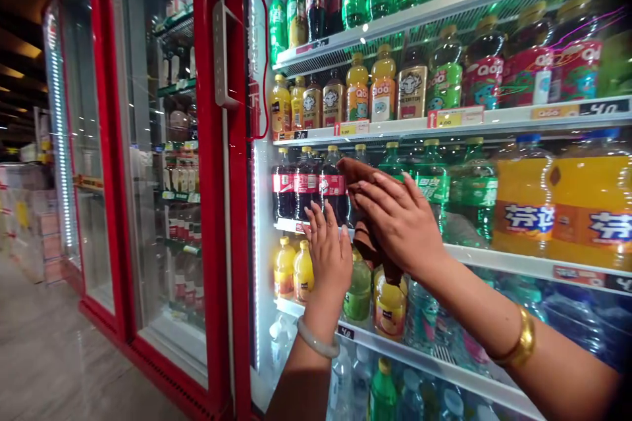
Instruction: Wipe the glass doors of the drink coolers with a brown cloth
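Note:
My right hand [399,223] lies over a folded brown cloth [378,247], pressing it to the glass door [464,227] of a drinks fridge. Part of the cloth sticks out above the fingertips and part hangs below the palm. My left hand [328,250] is to its left and lower, with its fingers stretched upward against or very near the glass; actual contact I cannot make out. It holds nothing. Behind the glass near both hands are dark cola bottles [307,181] with red labels and yellow juice bottles [303,270].
Shelves behind the glass carry orange soda bottles [526,200], green soda bottles [431,177] and Qoo drinks [382,85]. At left, a red door frame [210,177] has a grey vertical handle [226,56]. Another fridge [170,164] stands beyond it, above the grey floor [44,348].

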A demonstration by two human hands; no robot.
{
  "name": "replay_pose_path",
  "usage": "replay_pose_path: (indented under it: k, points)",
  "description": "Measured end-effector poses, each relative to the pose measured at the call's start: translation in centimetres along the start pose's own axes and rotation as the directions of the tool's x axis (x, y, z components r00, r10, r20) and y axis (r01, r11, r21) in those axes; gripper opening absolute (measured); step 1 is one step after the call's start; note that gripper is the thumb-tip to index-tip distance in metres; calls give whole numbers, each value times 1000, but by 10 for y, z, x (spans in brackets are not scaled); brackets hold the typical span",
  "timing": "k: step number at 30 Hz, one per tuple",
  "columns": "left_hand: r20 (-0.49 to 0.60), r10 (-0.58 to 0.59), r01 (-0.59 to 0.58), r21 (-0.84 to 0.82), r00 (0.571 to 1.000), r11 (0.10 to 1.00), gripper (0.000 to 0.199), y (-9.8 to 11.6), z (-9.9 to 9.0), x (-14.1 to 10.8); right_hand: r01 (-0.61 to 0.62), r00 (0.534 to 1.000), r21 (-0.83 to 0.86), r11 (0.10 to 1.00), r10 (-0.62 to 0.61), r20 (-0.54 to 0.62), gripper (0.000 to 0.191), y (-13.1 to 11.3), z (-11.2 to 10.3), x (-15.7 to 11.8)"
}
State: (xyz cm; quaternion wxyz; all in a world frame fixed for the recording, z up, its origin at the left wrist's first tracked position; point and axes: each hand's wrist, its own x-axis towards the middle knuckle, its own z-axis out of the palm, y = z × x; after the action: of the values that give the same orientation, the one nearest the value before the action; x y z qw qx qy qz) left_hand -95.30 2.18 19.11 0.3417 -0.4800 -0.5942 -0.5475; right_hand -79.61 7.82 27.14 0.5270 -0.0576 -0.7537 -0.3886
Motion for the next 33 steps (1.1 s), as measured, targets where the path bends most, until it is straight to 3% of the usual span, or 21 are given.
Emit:
replay_pose_path:
  k: [2, 7, 11, 15, 19, 23, 26, 28, 30, 33]
  points:
    - [-7, -25, 25, -27, 1000, 999, 63, 8, 5, -10, -60, 998, -17, 998, 60, -29, 42, -1, -5, -12]
    - [29, 15, -13, -94, 999, 996, 61, 25, 19, -48, 79, 994, 41, 996, -82, 72, 47, -6, -22, -65]
    - [107, 21, -11, -95, 994, 995, 66, 41, 24, -69, -81, 995, -32, 996, 82, 58, 52, 17, -44, -87]
    - [82, 2, 3, -64, 997, 998, 67, 48, 27, -70, -140, 990, -37, 989, 139, -15, 54, 10, -34, -84]
    - [63, 54, -50, -68, 997, 996, 69, 57, 31, -68, -91, 993, 35, 995, 88, 74, 60, -11, -32, -110]
    - [153, 108, -93, -102, 982, 990, 74, 84, 35, -71, -322, 945, -45, 946, 324, 35, 61, 7, -58, -144]
    - [193, 171, -146, -140, 966, 979, 76, 102, 42, -77, -478, 878, -86, 874, 471, -89, 57, 21, -66, -141]
    - [185, 172, -144, -156, 968, 977, 78, 107, 45, -80, -454, 889, -83, 887, 444, -111, 57, 19, -59, -133]
    - [177, 169, -138, -173, 970, 975, 79, 107, 47, -81, -361, 931, -63, 930, 357, -69, 57, 11, -52, -132]
    - [209, 158, -122, -174, 965, 977, 73, 109, 44, -81, -333, 943, -4, 943, 333, 30, 55, 3, -58, -154]
